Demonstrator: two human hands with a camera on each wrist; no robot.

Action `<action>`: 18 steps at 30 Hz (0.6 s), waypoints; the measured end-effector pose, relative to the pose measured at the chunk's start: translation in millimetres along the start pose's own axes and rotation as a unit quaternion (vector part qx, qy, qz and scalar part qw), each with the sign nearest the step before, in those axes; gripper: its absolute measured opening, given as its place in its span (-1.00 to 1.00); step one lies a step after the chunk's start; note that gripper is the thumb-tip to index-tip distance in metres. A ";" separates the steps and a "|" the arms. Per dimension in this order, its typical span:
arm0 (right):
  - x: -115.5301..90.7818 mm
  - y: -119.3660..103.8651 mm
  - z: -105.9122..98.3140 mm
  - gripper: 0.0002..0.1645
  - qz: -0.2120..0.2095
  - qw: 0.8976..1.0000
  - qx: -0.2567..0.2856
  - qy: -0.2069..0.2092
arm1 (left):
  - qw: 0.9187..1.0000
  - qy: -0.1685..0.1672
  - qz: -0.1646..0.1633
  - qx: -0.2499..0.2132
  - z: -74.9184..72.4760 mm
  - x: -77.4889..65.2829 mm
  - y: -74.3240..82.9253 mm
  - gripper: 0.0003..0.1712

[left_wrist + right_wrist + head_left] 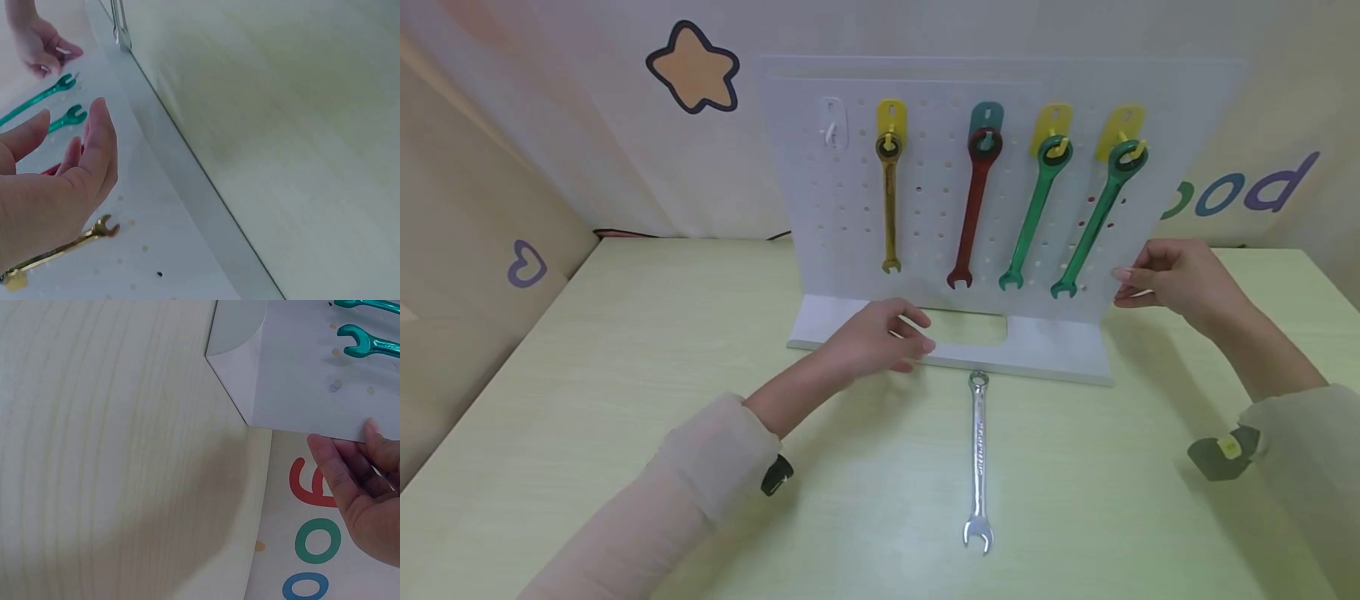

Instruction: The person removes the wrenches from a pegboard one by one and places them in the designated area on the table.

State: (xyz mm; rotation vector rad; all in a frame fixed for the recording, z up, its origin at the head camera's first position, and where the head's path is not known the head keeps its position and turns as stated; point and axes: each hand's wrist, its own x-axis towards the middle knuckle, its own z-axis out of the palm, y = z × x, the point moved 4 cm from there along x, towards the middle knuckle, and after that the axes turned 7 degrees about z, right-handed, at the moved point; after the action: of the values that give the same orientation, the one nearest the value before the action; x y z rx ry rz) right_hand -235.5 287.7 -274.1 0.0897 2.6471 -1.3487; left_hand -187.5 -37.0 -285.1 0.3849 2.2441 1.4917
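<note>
A white pegboard [865, 208] stands upright on its base, with wrenches hanging by their ring ends: one gold [891, 208], one red [974, 208] and two green, the nearer-to-middle green wrench [1030, 212] and the outer green wrench [1090, 225]. My right hand [1187, 279] pinches the board's right edge, thumb over the front face and fingers at the rim. My left hand [880, 337] hovers at the front of the base, fingers loosely bent with nothing between them. A silver wrench [978, 458] lies on the table, ring end close to the base.
A white hook [831, 125] at the board's upper left has nothing on it. Yellow and teal hooks carry the hung wrenches. The base has a cut-out [966, 325] in its middle. Behind the pale table [662, 333] hangs a curtain [587, 125] with a star and letters.
</note>
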 end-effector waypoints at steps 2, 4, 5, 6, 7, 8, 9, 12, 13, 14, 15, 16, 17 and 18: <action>-0.1 0.2 0.0 -0.65 0.001 1.000 0.000 0.000 | 1.000 0.006 0.011 -0.005 -6.1 1.6 2.0 -0.61; -0.2 0.2 0.0 -0.64 0.002 1.000 0.000 -0.001 | 1.000 0.010 0.024 -0.011 -11.7 2.7 4.3 -0.61; -0.3 0.2 0.0 -0.65 0.002 1.000 0.001 -0.001 | 0.999 0.014 0.028 -0.014 -14.5 3.3 5.2 -0.61; -0.3 0.1 0.0 -0.66 0.002 1.000 0.001 -0.001 | 0.999 0.017 0.032 -0.015 -17.2 4.0 6.0 -0.61; -0.3 0.0 -0.1 -0.66 0.002 1.000 0.001 -0.002 | 0.999 0.021 0.034 -0.015 -19.7 4.5 6.7 -0.60; -0.4 -0.2 -0.1 -0.67 0.002 1.000 0.001 -0.002 | 0.999 0.024 0.035 -0.013 -22.2 5.2 7.1 -0.60; -0.4 -0.3 0.0 -0.68 0.001 1.000 0.001 -0.002 | 0.999 0.027 0.036 -0.012 -24.6 5.7 7.5 -0.60; -0.4 -0.4 -0.1 -0.68 0.001 1.000 -0.002 -0.002 | 0.999 0.035 0.037 -0.010 -31.3 7.8 8.0 -0.59; -0.3 -0.4 0.0 -0.68 0.001 1.000 -0.002 -0.001 | 0.999 0.039 0.037 -0.008 -33.5 8.3 8.3 -0.59; -0.3 -0.4 0.1 -0.68 0.001 1.000 -0.003 -0.001 | 0.998 0.044 0.037 -0.007 -35.9 9.0 8.6 -0.59; -0.2 -0.3 0.1 -0.67 0.001 1.000 -0.003 -0.001 | 0.998 0.049 0.038 -0.006 -38.4 9.4 9.2 -0.59; -0.1 -0.3 0.1 -0.67 0.002 1.000 -0.003 -0.001 | 0.998 0.055 0.038 -0.004 -41.0 9.5 9.8 -0.59; 0.0 -0.2 0.1 -0.67 0.002 1.000 -0.002 -0.001 | 0.997 0.060 0.037 0.000 -43.7 9.5 10.7 -0.59; 0.0 -0.1 0.0 -0.67 0.002 1.000 -0.003 -0.001 | 0.997 0.067 0.037 0.002 -46.4 9.6 11.5 -0.59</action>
State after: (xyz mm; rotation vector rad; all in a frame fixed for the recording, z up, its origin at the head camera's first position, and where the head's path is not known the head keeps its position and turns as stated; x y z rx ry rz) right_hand -235.5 287.6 -274.0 0.0934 2.6471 -1.3384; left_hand -218.5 -65.7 -260.6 0.3839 2.3605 1.5933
